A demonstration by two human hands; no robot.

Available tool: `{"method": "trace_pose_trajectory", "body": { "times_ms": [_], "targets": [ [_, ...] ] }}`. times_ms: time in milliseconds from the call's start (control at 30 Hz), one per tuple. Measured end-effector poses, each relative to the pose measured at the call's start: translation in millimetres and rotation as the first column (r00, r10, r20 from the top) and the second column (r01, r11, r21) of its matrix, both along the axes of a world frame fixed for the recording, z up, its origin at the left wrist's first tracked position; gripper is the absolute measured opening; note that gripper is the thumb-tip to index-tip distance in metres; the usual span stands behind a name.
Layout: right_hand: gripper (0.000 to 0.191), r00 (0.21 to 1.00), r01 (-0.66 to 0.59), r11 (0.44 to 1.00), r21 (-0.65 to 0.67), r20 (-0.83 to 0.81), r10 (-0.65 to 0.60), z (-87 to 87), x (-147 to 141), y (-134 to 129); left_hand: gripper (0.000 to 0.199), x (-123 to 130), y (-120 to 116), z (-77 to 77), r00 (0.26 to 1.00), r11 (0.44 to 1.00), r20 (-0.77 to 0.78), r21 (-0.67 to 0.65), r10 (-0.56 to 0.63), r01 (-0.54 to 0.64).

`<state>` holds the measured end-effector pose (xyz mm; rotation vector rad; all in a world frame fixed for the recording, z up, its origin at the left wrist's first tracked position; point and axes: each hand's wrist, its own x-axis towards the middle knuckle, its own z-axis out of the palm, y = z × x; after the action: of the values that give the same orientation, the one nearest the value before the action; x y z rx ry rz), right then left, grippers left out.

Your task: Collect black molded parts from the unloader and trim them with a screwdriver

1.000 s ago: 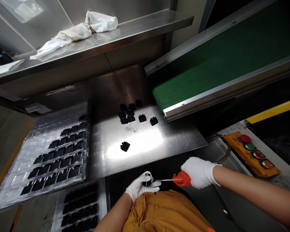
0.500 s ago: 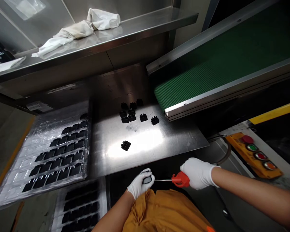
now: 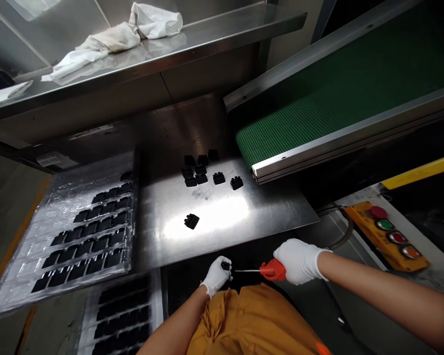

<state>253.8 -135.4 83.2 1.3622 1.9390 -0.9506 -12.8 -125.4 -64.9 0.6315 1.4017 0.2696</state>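
My left hand (image 3: 215, 276), in a white glove, is closed around a small black plastic part (image 3: 225, 266), most of it hidden by the fingers. My right hand (image 3: 298, 261), also gloved, grips a red air blow gun (image 3: 273, 270). The gun's thin metal nozzle (image 3: 247, 270) points left, its tip close to the black part. Both hands are low over my lap, in front of the metal table (image 3: 222, 231). On that table lie a single black part (image 3: 191, 221) near the front and a group of several more (image 3: 201, 168) farther back.
A clear plastic tray (image 3: 33, 246) at left holds rows of black parts; another filled tray (image 3: 156, 301) is below it. A green conveyor belt (image 3: 299, 113) slopes in from the right. White cloths (image 3: 157, 22) lie on the shelf. An orange button box (image 3: 388, 236) stands at right.
My left hand has turned the black part, showing a different side of it toward the nozzle. The right hand and blow gun have shifted slightly left and up in view.
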Motion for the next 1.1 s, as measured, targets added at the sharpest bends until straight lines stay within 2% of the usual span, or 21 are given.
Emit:
{"method": "trace_pose_trajectory", "body": {
  "times_ms": [133,233,300,533,633,733,800,833,900,967,1033,1067,1100],
  "targets": [
    [0.028,1.0,0.002,1.0,-0.017,0.02,-0.002,-3.6,2.5,6.2,0.038,-5.6,1.2,0.3,0.969,0.947,-0.041,0.206,-0.244,0.247],
    [0.029,1.0,-0.01,0.999,-0.04,0.015,0.011,-6.2,2.4,7.6,0.049,-10.5,5.0,1.5,0.933,0.88,-0.066,0.315,-0.353,0.355],
    [0.031,1.0,-0.013,0.999,-0.038,0.009,0.013,-4.4,1.6,7.6,0.047,-12.0,6.8,0.8,0.913,0.845,-0.084,0.352,-0.4,0.403],
    [0.03,0.998,-0.057,0.998,-0.001,0.004,0.057,9.1,-6.0,5.5,0.04,-7.1,13.6,3.5,0.886,0.789,-0.135,0.41,-0.444,0.458],
    [0.025,0.997,-0.072,0.993,0.088,-0.02,0.074,14.5,-5.0,6.2,0.035,1.8,17.9,10.8,0.883,0.776,-0.138,0.428,-0.449,0.462],
    [0.018,0.991,0.037,0.968,0.249,-0.136,-0.003,38.8,7.8,10.6,0.024,13.7,21.7,26.0,0.88,0.771,-0.116,0.44,-0.46,0.461],
    [0.016,0.956,0.177,0.895,0.409,-0.288,-0.057,69.8,24.7,16.5,0.019,21.3,24.6,44.6,0.88,0.785,-0.072,0.423,-0.47,0.454],
    [0.017,0.927,0.26,0.831,0.492,-0.368,-0.072,88.3,35.4,20.7,0.018,24.7,26.4,57.2,0.884,0.807,-0.028,0.397,-0.466,0.438],
    [0.023,0.864,0.419,0.65,0.634,-0.499,-0.07,125.8,59.9,32.8,0.022,31.2,31.1,88.5,0.908,0.89,0.129,0.294,-0.399,0.349],
    [0.019,0.823,0.549,0.454,0.702,-0.549,-0.147,155.4,85.9,50.1,0.028,37.5,37.0,124.9,0.909,0.976,0.357,0.115,-0.215,0.185],
    [0.019,0.784,0.611,0.305,0.731,-0.502,-0.366,170.4,109.6,71.5,0.034,43.5,43.4,161.4,0.83,0.996,0.557,-0.084,0.024,0.028],
    [0.024,0.748,0.624,0.255,0.739,-0.47,-0.468,171.9,119.4,82.4,0.036,46.2,46.5,178.2,0.768,0.986,0.628,-0.161,0.125,-0.028],
    [0.029,0.722,0.621,0.234,0.748,-0.43,-0.542,170.1,127.2,92.5,0.038,48.5,49.5,193.3,0.703,0.973,0.683,-0.223,0.2,-0.061]
  ]
}}
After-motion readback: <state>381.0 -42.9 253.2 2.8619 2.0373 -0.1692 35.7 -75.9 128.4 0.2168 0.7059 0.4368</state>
